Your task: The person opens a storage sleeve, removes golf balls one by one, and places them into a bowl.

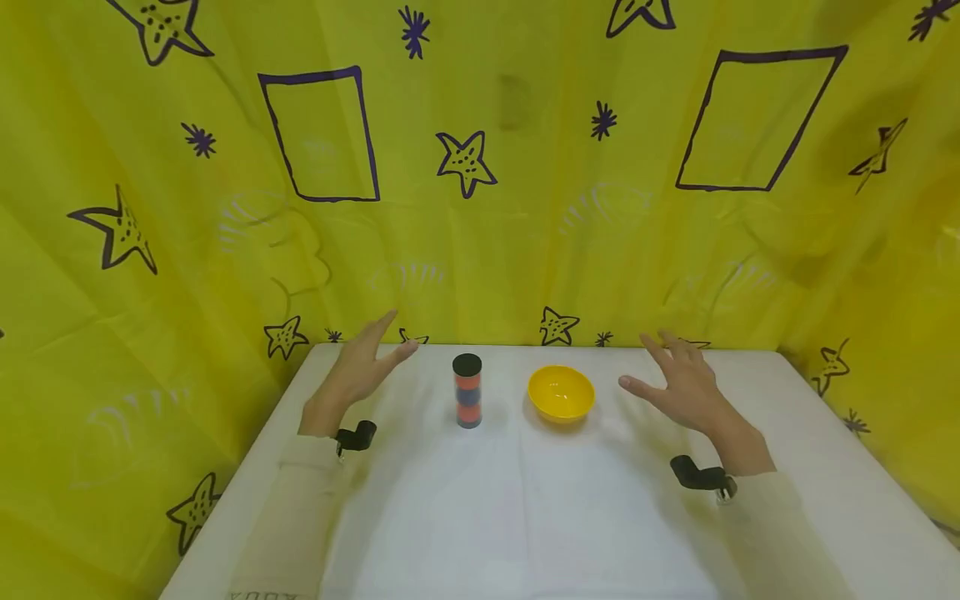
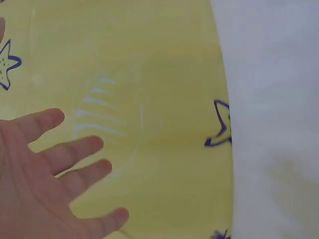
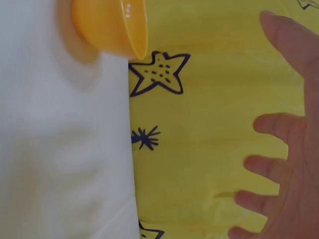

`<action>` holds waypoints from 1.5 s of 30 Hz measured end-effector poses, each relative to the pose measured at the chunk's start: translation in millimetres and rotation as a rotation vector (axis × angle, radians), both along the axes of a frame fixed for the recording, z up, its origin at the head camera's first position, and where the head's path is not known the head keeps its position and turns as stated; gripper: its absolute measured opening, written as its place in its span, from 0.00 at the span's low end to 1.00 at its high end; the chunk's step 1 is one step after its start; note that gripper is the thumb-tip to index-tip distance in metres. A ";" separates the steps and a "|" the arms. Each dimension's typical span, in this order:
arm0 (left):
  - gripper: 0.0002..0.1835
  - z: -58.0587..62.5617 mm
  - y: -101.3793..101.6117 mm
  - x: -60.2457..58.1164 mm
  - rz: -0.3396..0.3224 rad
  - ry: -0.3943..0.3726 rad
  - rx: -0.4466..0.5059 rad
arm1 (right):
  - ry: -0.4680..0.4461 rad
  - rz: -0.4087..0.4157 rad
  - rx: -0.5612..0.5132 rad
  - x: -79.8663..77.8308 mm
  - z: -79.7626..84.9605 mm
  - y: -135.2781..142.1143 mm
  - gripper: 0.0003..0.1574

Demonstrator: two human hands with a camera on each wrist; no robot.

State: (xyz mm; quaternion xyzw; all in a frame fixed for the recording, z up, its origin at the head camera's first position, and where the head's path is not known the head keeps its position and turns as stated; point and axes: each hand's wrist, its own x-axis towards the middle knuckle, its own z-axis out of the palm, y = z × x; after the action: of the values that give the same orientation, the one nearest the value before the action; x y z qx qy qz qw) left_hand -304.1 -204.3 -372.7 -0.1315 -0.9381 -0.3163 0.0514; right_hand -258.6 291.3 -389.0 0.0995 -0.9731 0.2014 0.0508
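A yellow bowl [image 1: 561,395] stands upright on the white table, slightly right of the middle. To its left is an upright cylindrical container [image 1: 468,392] with a black top and red and dark bands. My left hand [image 1: 362,365] hovers left of the container, fingers spread, touching nothing; its palm [image 2: 30,184] shows in the left wrist view. On the other side, my right hand [image 1: 678,383] is raised to the right of the bowl, apart from it, with fingers spread. The right wrist view has the bowl [image 3: 110,25] at the top and the fingers at the right.
The white tabletop [image 1: 465,517] reaches back to a yellow curtain [image 1: 517,250] printed with stars and frames, which also hangs along both sides. Each wrist wears a small black camera mount, one on the left [image 1: 357,436] and one on the right [image 1: 699,475].
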 end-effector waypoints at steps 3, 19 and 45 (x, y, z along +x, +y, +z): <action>0.41 -6.6 7.5 0.7 -0.016 0.046 0.163 | -0.019 0.044 -0.055 5.4 -1.6 -3.2 0.57; 0.16 -55.2 48.2 -2.7 0.012 0.149 0.459 | -0.009 0.128 -0.230 28.0 -19.5 -13.0 0.40; 0.26 -78.8 84.3 2.7 -0.129 -0.178 0.355 | -0.012 0.258 -0.301 28.7 -34.9 -45.3 0.33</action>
State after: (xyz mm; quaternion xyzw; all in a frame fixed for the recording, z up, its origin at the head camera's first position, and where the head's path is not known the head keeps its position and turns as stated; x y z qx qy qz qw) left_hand -301.5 -120.1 -451.5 -0.1515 -0.8582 -0.4895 -0.0297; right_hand -229.9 246.0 -423.9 0.2134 -0.9114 0.3502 0.0329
